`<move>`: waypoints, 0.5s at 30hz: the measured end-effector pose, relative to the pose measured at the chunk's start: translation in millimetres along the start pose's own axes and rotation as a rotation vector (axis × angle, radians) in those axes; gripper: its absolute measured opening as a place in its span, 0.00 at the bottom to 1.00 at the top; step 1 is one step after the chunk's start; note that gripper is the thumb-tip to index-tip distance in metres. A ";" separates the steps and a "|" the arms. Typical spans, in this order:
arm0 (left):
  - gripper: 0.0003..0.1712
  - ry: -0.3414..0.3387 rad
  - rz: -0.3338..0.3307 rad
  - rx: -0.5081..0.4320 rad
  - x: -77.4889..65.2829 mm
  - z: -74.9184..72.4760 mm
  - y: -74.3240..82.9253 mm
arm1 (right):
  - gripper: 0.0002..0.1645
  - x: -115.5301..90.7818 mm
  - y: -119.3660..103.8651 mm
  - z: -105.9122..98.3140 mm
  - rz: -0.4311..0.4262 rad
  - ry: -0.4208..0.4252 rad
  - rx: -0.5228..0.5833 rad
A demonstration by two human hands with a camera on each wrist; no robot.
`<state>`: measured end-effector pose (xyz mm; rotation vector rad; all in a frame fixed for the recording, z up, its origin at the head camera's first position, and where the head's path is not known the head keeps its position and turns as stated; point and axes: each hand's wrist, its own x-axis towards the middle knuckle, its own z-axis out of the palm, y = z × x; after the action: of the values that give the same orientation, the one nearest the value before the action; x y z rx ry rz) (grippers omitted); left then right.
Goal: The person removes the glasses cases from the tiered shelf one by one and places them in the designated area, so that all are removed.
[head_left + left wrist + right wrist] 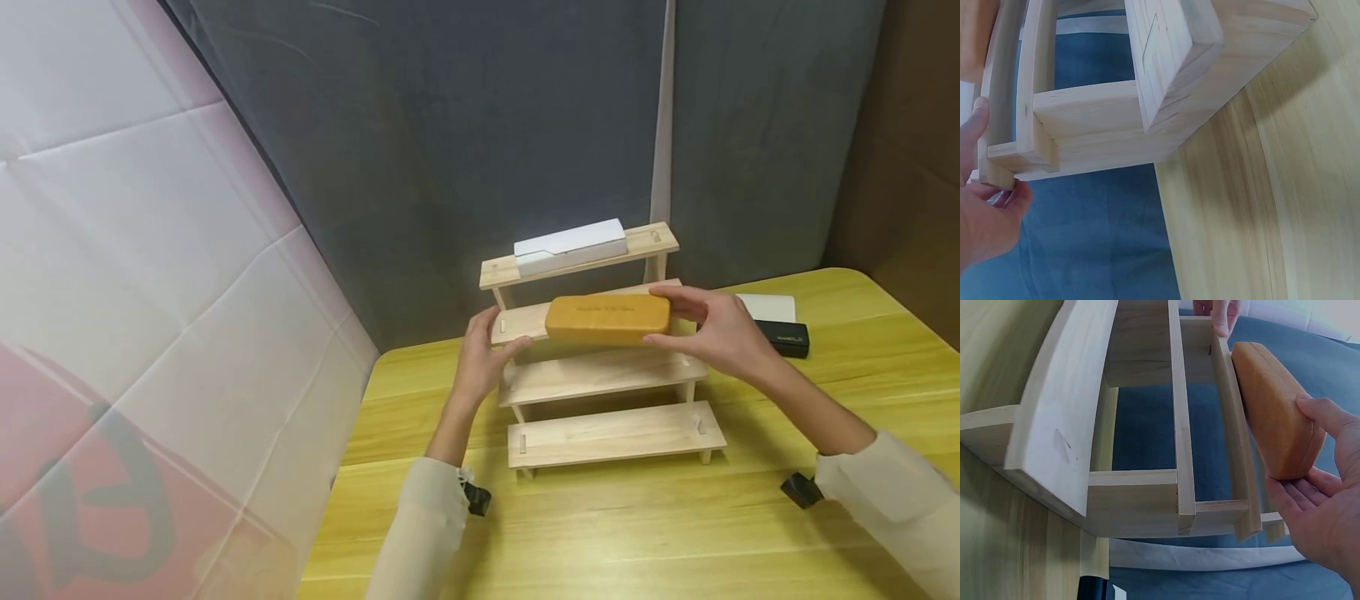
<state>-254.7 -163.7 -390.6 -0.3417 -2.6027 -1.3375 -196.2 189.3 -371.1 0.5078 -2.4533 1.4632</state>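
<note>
An orange glasses case (607, 318) lies along the second tier from the top of a wooden step shelf (607, 377). My right hand (716, 327) grips its right end, thumb on the front and fingers behind, as the right wrist view shows around the case (1275, 409). At the left end of that same tier, my left hand (482, 354) pinches the board between thumb and fingers. The left wrist view has this hand (988, 212) at the board's corner. On the top tier sits a white box (572, 247).
Right of the shelf, a black case (782, 337) and a white box (767, 307) lie on the yellow wood-grain table (637, 542). Grey curtains (450, 167) hang right behind the shelf. A pale printed wall (187, 225) borders the left side.
</note>
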 end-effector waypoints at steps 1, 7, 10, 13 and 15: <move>0.51 0.000 0.000 0.000 0.0 -0.4 0.0 | 0.45 -2.3 0.1 -0.5 -0.003 0.006 -0.001; 0.51 -0.006 0.006 0.007 -0.1 -1.6 -0.4 | 0.43 -16.1 1.5 -3.4 -0.003 0.042 -0.011; 0.51 -0.009 0.005 0.015 -0.4 -2.2 -0.8 | 0.43 -22.2 2.1 -4.6 -0.002 0.045 0.004; 0.51 -0.009 0.004 0.019 -0.8 -3.0 -0.7 | 0.42 -28.7 1.7 -5.5 0.008 0.043 0.043; 0.51 -0.006 0.005 0.024 -0.6 -3.1 -1.2 | 0.42 -33.3 1.0 -6.0 0.007 0.047 0.052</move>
<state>-254.3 -167.0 -389.9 -0.3496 -2.6186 -1.3046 -166.2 200.8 -381.7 0.4691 -2.3892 1.5273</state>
